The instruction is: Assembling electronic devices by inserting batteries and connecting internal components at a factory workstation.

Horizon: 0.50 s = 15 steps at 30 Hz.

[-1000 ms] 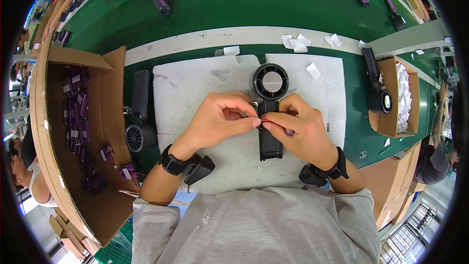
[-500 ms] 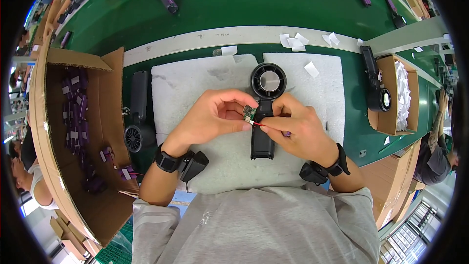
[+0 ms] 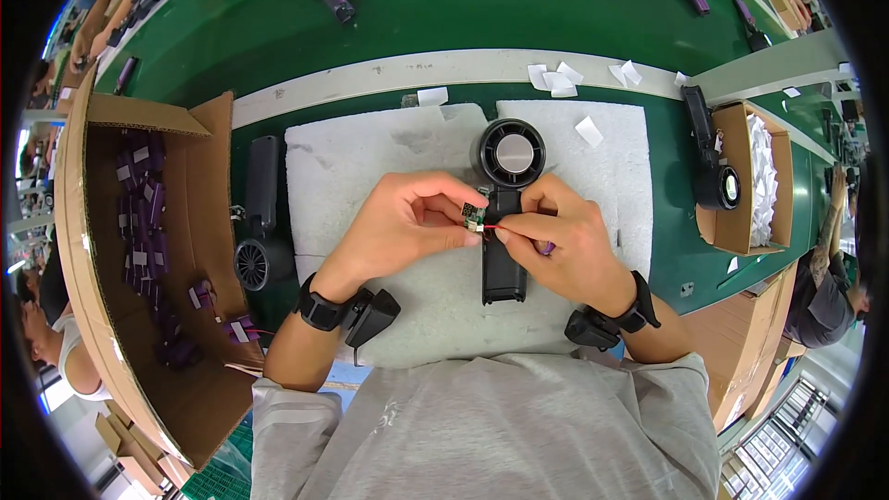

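Observation:
My left hand (image 3: 398, 227) pinches a small green circuit board (image 3: 473, 213) between thumb and fingertips. A white connector (image 3: 477, 228) sits at the board's lower edge, with a red wire (image 3: 490, 227) running from it. My right hand (image 3: 574, 245) pinches that wire close to the connector; whether the connector is fully seated cannot be made out. A bit of purple (image 3: 547, 248), likely a wrapped battery cell, shows under my right fingers. Beneath both hands lies a black handheld fan (image 3: 505, 273), its round head pointing away from me and its handle partly covered.
White foam sheets (image 3: 370, 148) cover the bench before me. At left stand a carton (image 3: 208, 250) of purple battery cells and another black fan (image 3: 262, 194). To the right is a box of white paper slips (image 3: 761, 181), a fan (image 3: 711, 153) against it. Paper slips (image 3: 559, 81) lie beyond the foam.
The fan under my hands has shifted slightly right. My right fingertips have risen a little along the red wire, closer to the board. Fan parts on the far green surface have moved slightly.

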Motion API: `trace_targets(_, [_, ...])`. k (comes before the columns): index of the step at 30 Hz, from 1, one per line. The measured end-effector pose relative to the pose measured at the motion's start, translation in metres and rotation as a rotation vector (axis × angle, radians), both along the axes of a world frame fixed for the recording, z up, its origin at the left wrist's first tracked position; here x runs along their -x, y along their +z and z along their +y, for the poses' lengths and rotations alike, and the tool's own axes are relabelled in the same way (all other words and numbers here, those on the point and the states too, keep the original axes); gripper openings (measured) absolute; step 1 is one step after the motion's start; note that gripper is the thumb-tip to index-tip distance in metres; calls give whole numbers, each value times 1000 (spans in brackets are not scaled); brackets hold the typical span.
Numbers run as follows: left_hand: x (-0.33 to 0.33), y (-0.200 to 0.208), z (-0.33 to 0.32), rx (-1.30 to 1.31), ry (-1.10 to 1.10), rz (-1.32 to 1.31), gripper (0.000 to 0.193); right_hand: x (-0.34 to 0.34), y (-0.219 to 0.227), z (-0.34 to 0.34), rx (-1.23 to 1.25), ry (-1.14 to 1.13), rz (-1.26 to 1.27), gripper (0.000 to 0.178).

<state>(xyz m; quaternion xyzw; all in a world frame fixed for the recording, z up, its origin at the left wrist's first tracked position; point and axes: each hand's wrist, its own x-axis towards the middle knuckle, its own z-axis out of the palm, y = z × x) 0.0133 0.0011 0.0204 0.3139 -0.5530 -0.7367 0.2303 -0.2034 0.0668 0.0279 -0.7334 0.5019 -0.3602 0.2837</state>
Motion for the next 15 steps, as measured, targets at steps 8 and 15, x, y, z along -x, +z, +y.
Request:
trace_targets(8, [3, -1, 3, -73, 47, 39, 29, 1, -2, -1, -30, -17, -71, 9])
trace_targets(15, [3, 2, 1, -63, 44, 26, 30, 2, -1, -1, -14, 9, -59, 10])
